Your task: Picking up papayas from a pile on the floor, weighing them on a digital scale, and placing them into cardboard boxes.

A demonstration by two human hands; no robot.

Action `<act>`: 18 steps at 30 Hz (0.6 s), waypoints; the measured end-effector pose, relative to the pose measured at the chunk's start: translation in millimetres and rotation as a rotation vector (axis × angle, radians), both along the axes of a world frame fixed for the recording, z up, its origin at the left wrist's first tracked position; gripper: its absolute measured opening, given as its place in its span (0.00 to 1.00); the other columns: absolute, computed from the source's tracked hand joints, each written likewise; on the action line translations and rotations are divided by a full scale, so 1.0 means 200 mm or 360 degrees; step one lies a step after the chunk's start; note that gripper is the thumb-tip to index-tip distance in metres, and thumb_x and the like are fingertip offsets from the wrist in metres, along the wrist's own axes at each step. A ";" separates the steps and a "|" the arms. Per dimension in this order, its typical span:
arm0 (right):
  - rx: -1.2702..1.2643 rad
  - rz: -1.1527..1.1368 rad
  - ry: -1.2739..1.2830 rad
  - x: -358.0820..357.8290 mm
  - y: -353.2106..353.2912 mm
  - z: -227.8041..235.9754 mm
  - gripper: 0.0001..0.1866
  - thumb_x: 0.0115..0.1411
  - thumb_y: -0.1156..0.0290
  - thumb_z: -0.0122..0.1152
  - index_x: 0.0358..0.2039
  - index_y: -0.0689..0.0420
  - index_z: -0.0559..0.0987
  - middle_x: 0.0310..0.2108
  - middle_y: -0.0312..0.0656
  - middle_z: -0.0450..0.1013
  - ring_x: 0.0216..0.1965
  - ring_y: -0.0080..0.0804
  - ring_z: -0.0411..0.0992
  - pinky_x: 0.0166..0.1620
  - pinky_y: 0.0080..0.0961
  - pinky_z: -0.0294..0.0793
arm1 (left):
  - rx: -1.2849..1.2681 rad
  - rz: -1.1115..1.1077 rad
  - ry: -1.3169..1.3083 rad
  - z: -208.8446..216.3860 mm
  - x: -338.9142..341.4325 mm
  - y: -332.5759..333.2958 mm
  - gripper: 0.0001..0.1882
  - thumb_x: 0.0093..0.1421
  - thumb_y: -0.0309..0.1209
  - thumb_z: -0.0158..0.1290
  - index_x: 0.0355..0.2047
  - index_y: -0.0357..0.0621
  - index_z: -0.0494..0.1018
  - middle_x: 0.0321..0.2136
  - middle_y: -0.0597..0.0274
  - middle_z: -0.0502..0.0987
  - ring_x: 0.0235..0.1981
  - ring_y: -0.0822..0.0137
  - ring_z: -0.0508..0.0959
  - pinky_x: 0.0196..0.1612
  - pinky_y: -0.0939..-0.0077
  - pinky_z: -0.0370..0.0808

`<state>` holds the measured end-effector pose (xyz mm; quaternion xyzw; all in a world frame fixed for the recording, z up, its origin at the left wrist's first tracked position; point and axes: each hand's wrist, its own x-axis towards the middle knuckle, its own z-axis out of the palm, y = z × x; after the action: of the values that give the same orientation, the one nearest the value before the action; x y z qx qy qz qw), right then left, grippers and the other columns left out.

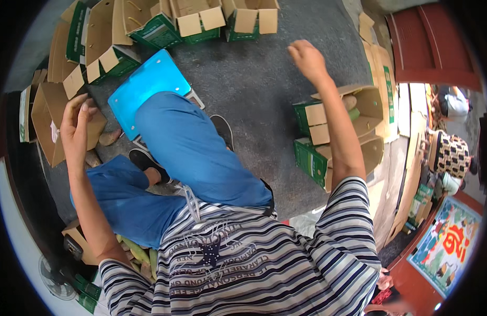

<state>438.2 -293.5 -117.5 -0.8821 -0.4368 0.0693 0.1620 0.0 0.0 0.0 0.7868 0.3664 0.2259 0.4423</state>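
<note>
At the left, my left hand [77, 120] is raised with bent fingers and the thumb apart, nothing seen in it. It is in front of an open cardboard box [47, 108]. My right hand [308, 59] is held out over the dark floor at the upper right, its fingers loosely curled together and nothing visible in them. A bright blue flat-topped scale or stool [159, 76] stands between the hands, partly behind my raised knee. Brown tubers [110, 137] lie by the left box.
Green-and-brown open cartons [202, 23] line the far edge. Two more cartons [312, 152] stand at the right beneath my right forearm, one holding produce. Long yellow-green vegetables [135, 250] lie behind my left elbow. A person in a patterned top [450, 152] is at the far right.
</note>
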 end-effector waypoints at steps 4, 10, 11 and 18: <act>0.0305 0.0214 -0.0465 -0.05 0.44 -0.05 0.13 0.54 0.67 0.52 0.39 0.58 0.74 0.44 0.44 0.70 0.45 0.43 0.68 0.45 0.36 0.69 | 0.0234 -0.0056 0.0463 -0.13 -0.23 0.17 0.12 0.60 0.31 0.48 0.43 0.39 0.68 0.36 0.51 0.75 0.36 0.61 0.76 0.40 0.74 0.70; 0.0006 0.0125 -0.0813 0.11 0.76 -0.22 0.21 0.50 0.65 0.55 0.46 0.52 0.71 0.48 0.43 0.69 0.48 0.40 0.68 0.51 0.38 0.63 | 0.0652 -0.0277 0.1175 -0.20 -0.22 0.12 0.13 0.55 0.30 0.51 0.38 0.34 0.68 0.34 0.44 0.73 0.34 0.50 0.75 0.37 0.64 0.70; -0.0152 0.0072 -0.0864 0.15 0.74 -0.24 0.18 0.50 0.65 0.55 0.44 0.52 0.72 0.43 0.41 0.71 0.45 0.39 0.69 0.50 0.39 0.64 | 0.0598 -0.0289 0.1074 -0.19 -0.19 0.11 0.13 0.55 0.30 0.51 0.38 0.35 0.68 0.34 0.44 0.73 0.34 0.49 0.74 0.37 0.62 0.70; -0.0463 0.0568 -0.0905 0.00 0.66 -0.23 0.06 0.50 0.69 0.52 0.27 0.52 0.77 0.30 0.39 0.74 0.34 0.37 0.73 0.38 0.32 0.71 | 0.0636 -0.0267 0.1034 -0.15 -0.21 0.08 0.13 0.55 0.30 0.51 0.38 0.36 0.68 0.36 0.44 0.72 0.37 0.45 0.72 0.39 0.59 0.68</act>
<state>438.5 -161.1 -163.4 -0.7899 -0.5970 -0.0900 -0.1076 -41.1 15.5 -29.9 0.9152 0.3706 -0.0050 0.1583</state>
